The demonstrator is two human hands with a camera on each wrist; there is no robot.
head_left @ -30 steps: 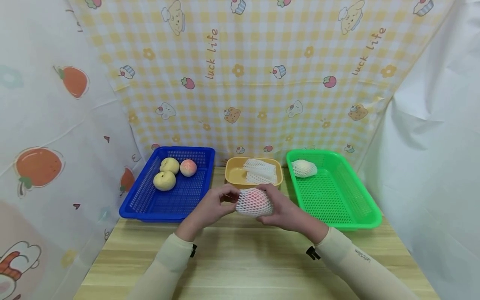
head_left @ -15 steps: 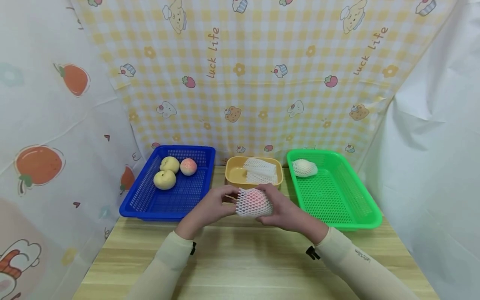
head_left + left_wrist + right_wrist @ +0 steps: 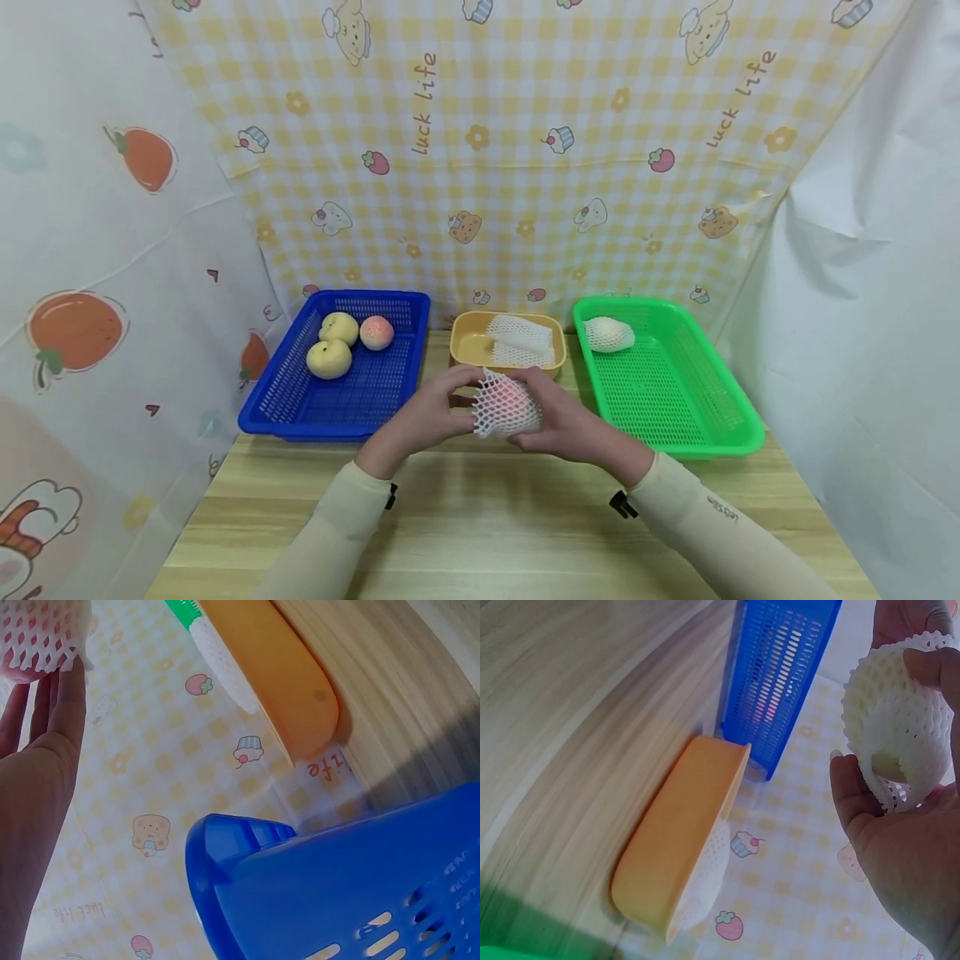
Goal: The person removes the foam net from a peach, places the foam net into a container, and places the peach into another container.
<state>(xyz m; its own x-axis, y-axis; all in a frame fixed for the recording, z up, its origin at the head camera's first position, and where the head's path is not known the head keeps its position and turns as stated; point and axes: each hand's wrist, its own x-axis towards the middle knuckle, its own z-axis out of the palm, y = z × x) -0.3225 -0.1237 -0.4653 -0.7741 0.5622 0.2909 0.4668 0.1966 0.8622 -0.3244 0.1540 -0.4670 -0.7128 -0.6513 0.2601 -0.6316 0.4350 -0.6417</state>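
Observation:
A pinkish peach sits inside a white foam net sleeve, held above the table before the yellow tub. My right hand grips the sleeved peach from the right, thumb below and fingers over the top in the head view. On the other side, my left hand holds the net's open edge between thumb and fingers. In the right wrist view, pale fruit skin shows through a gap in the foam net. The left wrist view catches only the net's edge, with fingers against it.
A blue basket at left holds two pale yellow peaches and one pink peach. Flat foam nets lie in the yellow tub. The green basket at right contains a sleeved fruit.
The left fingers have shifted slightly right and upward along the net, and its left edge now flares wider. The right hand keeps its hold on the peach, nearly still.

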